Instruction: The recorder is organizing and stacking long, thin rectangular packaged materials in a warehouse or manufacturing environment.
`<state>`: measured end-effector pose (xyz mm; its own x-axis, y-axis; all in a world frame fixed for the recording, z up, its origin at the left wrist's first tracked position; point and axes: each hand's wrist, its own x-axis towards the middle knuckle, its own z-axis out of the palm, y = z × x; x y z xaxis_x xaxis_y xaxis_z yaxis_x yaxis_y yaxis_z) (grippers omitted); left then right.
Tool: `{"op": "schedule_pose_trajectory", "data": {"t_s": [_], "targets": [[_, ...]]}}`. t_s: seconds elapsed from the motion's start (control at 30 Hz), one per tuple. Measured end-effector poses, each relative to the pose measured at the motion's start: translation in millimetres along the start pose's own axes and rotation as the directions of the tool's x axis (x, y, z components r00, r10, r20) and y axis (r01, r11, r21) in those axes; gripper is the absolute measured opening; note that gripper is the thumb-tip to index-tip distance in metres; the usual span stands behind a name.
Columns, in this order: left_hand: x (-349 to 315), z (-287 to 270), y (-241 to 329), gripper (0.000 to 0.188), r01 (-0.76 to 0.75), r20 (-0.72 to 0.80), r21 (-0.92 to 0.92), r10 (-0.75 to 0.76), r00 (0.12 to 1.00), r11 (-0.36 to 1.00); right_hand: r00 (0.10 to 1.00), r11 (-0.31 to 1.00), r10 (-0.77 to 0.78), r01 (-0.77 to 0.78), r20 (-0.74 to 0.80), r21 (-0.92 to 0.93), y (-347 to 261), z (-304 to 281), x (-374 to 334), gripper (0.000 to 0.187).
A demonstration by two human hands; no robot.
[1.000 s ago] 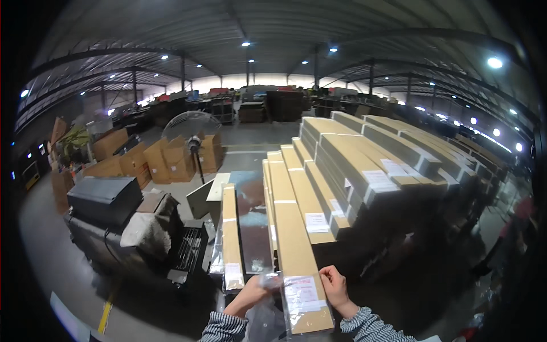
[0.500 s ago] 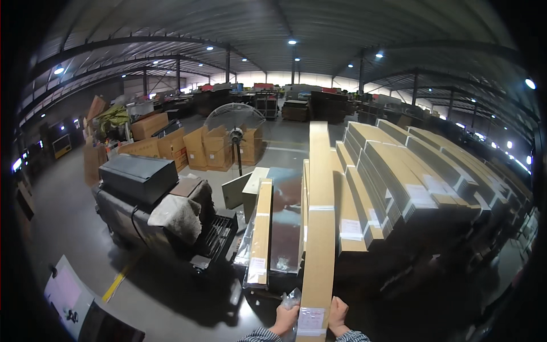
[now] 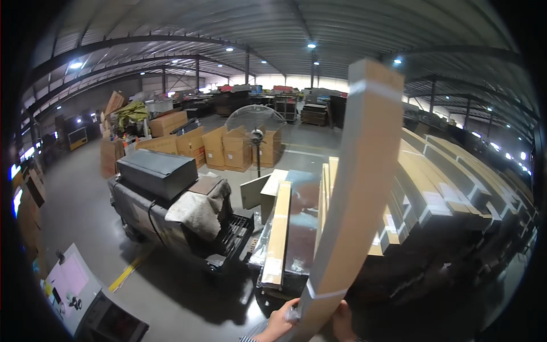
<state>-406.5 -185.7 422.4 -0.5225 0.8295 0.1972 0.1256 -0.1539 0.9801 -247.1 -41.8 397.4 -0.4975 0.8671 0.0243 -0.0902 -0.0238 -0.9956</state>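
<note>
Between my hands a long, narrow cardboard carton point(image 3: 362, 171), bound with white straps near each end, rises steeply, its far end high and leaning to the right. My left hand point(image 3: 280, 322) is closed at the carton's lower left side, with a bit of clear plastic by the fingers. On the lower right side my right hand point(image 3: 343, 322) grips it, its fingers partly hidden by the carton. Just beyond my hands lies a single slim carton point(image 3: 278, 233) in clear wrap, on a table with a dark, patchy top point(image 3: 303, 228).
Stacks of long cartons point(image 3: 439, 194) fill the right side. To the left stands a dark machine point(image 3: 154, 214) with a grey cloth point(image 3: 196, 215) over it. A caged fan point(image 3: 256, 135) stands before brown boxes point(image 3: 216, 149). A white board with papers point(image 3: 71, 285) is at lower left.
The carton has been lifted from a low, forward-pointing position to a steep tilt, its far end now up and to the right. My view has turned slightly left.
</note>
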Motion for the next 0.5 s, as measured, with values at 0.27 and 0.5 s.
{"op": "schedule_pose_trajectory", "data": {"t_s": [0.27, 0.5], "targets": [[-10, -30, -44, 0.065, 0.023, 0.064, 0.547, -0.069, 0.996, 0.837, 0.959, 0.919, -0.094, -0.02, 0.269, 0.394, 101, -19, 34, 0.036], [-19, -55, 41, 0.058, -0.157, 0.03, 0.227, 0.155, 0.988, 0.961, 0.95, 0.98, -0.194, 0.175, 0.245, 0.098, -28, 36, -27, 0.036]]}}
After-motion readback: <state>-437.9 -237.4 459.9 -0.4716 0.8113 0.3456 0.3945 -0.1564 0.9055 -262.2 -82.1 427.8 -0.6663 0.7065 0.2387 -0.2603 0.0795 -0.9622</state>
